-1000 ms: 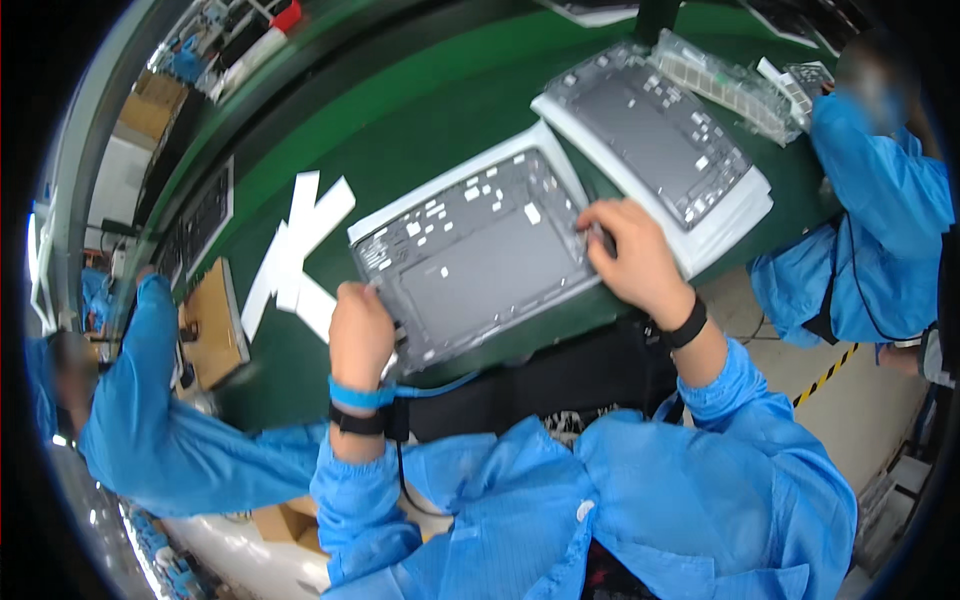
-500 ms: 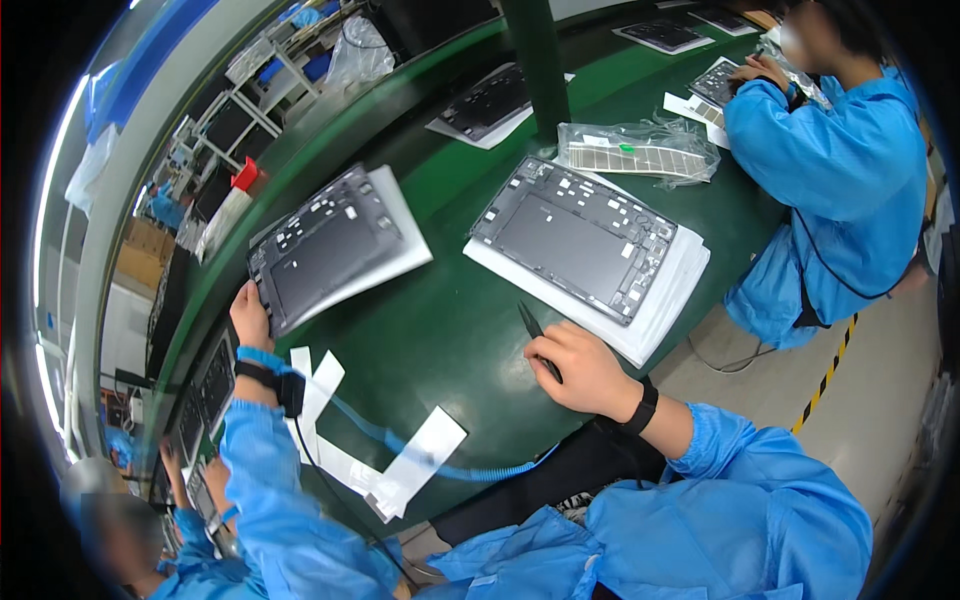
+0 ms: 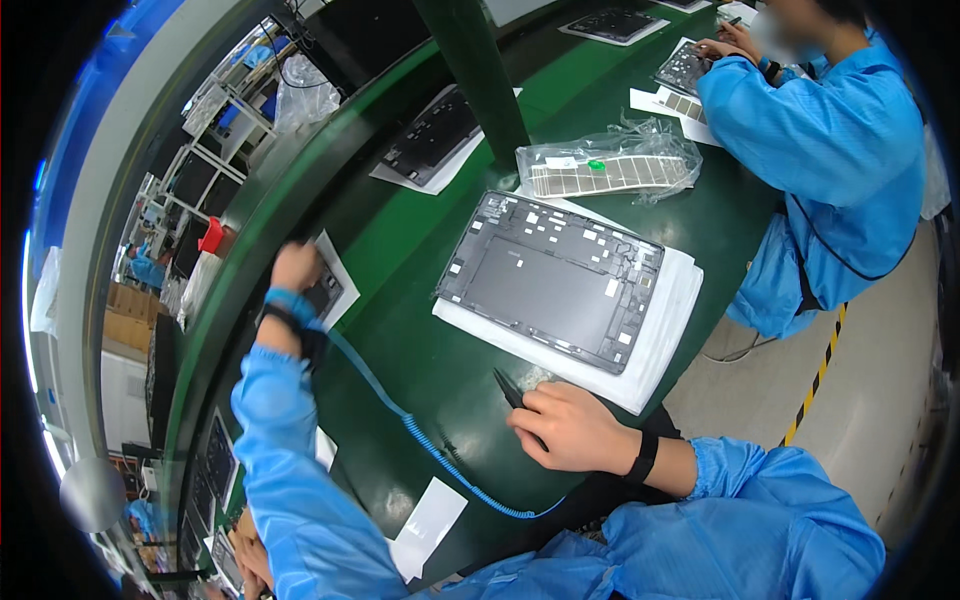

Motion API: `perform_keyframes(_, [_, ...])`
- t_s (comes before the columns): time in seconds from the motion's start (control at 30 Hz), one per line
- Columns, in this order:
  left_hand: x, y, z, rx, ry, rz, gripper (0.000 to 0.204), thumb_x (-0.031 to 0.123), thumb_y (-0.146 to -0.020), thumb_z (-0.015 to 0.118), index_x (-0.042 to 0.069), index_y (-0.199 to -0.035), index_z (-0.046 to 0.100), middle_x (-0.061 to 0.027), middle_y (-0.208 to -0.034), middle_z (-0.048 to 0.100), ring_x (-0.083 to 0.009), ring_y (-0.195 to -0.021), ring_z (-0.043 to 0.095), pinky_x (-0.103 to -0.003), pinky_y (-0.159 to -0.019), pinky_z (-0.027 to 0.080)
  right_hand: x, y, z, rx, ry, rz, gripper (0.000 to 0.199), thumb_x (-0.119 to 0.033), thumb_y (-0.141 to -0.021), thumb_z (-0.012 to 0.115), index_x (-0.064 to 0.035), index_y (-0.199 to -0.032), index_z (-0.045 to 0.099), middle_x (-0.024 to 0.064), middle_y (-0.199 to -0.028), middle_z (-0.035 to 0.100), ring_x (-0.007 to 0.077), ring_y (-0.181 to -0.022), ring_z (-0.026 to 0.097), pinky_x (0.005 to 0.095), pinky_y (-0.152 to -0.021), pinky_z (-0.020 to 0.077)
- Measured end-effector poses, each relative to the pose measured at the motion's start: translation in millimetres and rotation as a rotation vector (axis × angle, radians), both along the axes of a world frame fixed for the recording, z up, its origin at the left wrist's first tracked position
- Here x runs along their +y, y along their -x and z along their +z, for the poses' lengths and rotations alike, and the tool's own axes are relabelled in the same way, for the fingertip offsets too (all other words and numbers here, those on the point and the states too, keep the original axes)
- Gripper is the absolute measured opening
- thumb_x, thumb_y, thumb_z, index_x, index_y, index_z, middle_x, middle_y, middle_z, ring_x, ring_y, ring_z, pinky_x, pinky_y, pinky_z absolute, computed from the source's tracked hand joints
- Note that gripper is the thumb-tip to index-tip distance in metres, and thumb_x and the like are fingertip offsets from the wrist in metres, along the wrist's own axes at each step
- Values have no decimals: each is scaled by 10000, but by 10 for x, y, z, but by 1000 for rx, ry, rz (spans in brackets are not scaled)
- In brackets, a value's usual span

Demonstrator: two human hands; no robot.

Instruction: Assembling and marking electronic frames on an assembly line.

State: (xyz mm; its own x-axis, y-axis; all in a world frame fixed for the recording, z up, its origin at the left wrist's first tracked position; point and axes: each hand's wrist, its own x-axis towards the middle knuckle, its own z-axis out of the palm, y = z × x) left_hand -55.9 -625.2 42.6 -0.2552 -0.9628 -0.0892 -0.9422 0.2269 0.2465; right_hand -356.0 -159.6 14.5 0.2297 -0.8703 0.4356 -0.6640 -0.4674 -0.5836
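Head view: black tweezers [image 3: 510,389] are gripped by the right hand [image 3: 570,430], just below the dark panel [image 3: 553,279]. Another panel [image 3: 322,288] is touched by the left hand [image 3: 296,268]; its grip cannot be told.

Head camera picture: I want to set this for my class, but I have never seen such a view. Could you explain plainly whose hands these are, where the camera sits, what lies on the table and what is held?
The camera sits on a worker's head and looks down, so its wide lens bends straight edges. The two blue-sleeved arms coming from below are that worker's own. The right hand rests on the green table and holds black tweezers. The left hand reaches far out onto a dark panel on a white sheet; its wrist wears a strap with a coiled blue cord. In the middle lies a dark tablet back panel on a stack of white sheets. Behind it is a clear bag of parts. At the top right a co-worker in blue works on another panel.
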Motion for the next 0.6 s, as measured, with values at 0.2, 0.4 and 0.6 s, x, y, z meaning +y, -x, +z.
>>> perform_keyframes(0.2, [-315, 1997, -450, -229, 74, -32, 466, 379, -974, 463, 8, -1176, 660, -288, -1232, 603, -378, -1153, 603, -441, -925, 506, -35, -31, 9, -101, 38, 45, 109, -111, -777, 658, -78, -865, 604, 60, -761, 502, 234, -743, 540, 355, -674, 467])
perform_keyframes(0.4, [-1141, 1746, -736, -786, -91, -263, 341, 249, -903, 493, 77, -1087, 721, -118, -1220, 658, -364, -1109, 628, -450, -944, 503, 48, -14, 54, -186, 51, 14, 129, -96, -779, 657, -53, -886, 598, 78, -772, 496, 249, -749, 535, 367, -666, 473])
perform_keyframes(0.6, [54, 995, 222, -655, 628, -200, 282, 313, -835, 662, 36, -809, 708, -216, -798, 699, -371, -777, 697, -486, -672, 555, 63, 17, -33, -238, 69, -66, 122, -82, -774, 635, -54, -880, 581, 100, -804, 509, 279, -785, 538, 385, -693, 483])
